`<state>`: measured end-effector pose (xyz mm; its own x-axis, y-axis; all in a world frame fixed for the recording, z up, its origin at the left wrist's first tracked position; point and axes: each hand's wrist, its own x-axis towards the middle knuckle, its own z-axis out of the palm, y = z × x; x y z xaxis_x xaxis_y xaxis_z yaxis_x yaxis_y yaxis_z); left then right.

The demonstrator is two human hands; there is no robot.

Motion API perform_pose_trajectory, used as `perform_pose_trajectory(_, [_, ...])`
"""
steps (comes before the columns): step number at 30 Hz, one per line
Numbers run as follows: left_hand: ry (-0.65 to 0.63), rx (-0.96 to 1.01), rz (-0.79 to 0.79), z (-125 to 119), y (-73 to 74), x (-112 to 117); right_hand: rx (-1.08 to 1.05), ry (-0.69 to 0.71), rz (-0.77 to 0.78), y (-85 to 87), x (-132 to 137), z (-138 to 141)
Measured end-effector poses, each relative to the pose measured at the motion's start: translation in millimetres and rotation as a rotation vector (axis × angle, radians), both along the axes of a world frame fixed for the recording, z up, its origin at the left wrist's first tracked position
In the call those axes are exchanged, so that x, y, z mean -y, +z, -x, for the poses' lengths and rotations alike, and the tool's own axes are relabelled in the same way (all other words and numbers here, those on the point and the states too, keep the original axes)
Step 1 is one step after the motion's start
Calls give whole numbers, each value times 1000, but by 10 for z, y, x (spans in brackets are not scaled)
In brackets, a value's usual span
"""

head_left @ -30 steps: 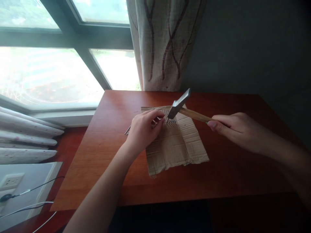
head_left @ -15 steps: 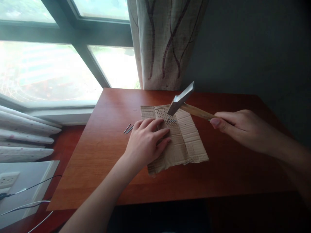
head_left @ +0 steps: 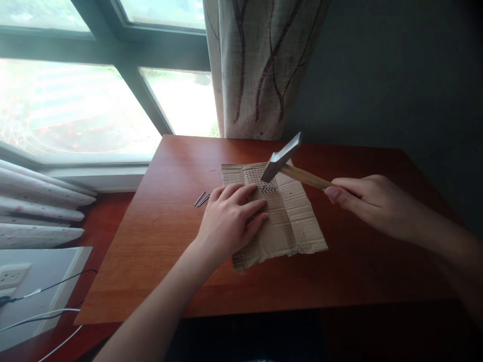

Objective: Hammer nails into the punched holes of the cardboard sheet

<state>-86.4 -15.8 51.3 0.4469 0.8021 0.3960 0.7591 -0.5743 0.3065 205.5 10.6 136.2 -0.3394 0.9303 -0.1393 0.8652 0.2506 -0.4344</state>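
Observation:
A creased piece of brown cardboard (head_left: 279, 226) lies on the reddish-brown wooden table (head_left: 158, 261). My left hand (head_left: 228, 213) rests palm down on its left part, fingers spread, index fingertip close to a row of nails (head_left: 268, 189) standing in the cardboard. Behind those nails is a grid of small dark holes (head_left: 252, 176). My right hand (head_left: 362, 201) is wrapped round the wooden handle of a hammer (head_left: 281, 160). The metal head hangs tilted just above the nails and hides part of the hole grid. Several loose nails (head_left: 203, 199) lie left of my left hand.
A window (head_left: 75, 110) fills the back left, with a patterned curtain (head_left: 260, 75) hanging behind the table. Lower left are a pale curtain (head_left: 41, 206), a wall socket (head_left: 13, 277) and cables (head_left: 49, 315). The table's front edge runs across below my arms.
The hammer head has dropped very slightly toward the nails. My left hand stays in place on the cardboard; the whole view has shifted a little.

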Motion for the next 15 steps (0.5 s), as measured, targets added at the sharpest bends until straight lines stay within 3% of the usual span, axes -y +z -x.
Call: perform_pose_trajectory(15, [9,14,6,2,-13,11,11,34,27,-67,-6,31])
